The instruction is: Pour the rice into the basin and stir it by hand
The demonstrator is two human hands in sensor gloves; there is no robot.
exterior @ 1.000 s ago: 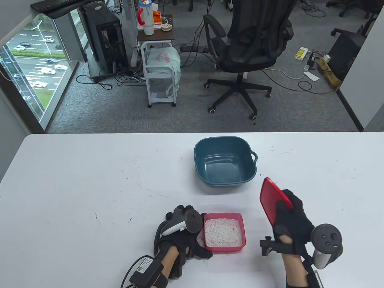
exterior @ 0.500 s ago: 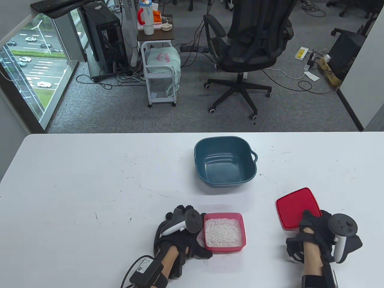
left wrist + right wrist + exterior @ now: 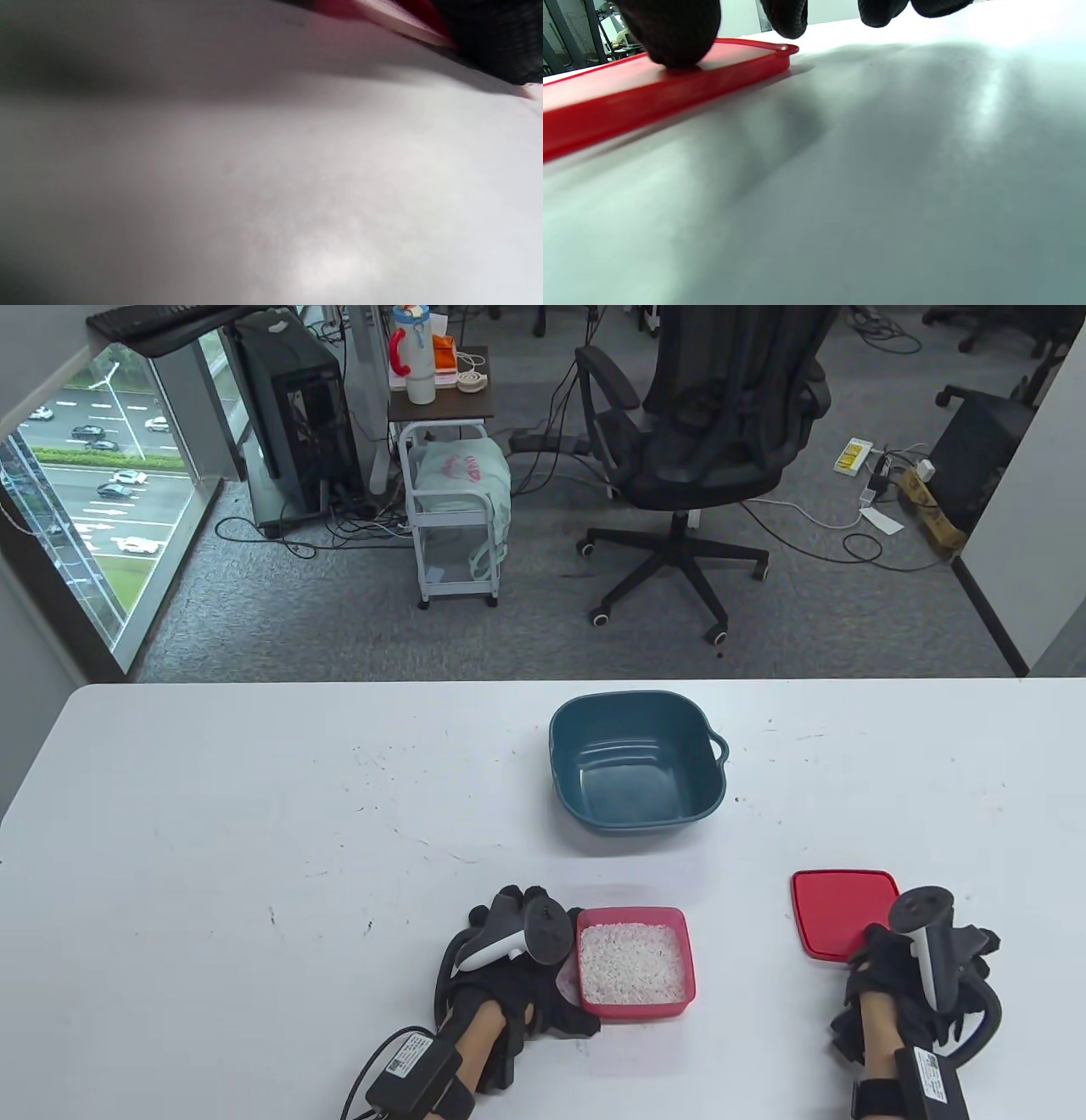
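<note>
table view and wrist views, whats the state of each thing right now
rice box: open, lid off, full of rice, upright on table
red lid: flat on table, right of the box
basin: upright, no rice in it
left hand: against the box's left side
right hand: one fingertip on the lid's near edge

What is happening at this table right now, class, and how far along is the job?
A person in sensor gloves is getting ready to pour rice. The left hand holds the side of the open pink box of rice, which stands on the white table. The right hand has laid the red lid flat on the table, with one fingertip on its top. The blue basin beyond holds no rice, so nothing is poured yet.
</note>
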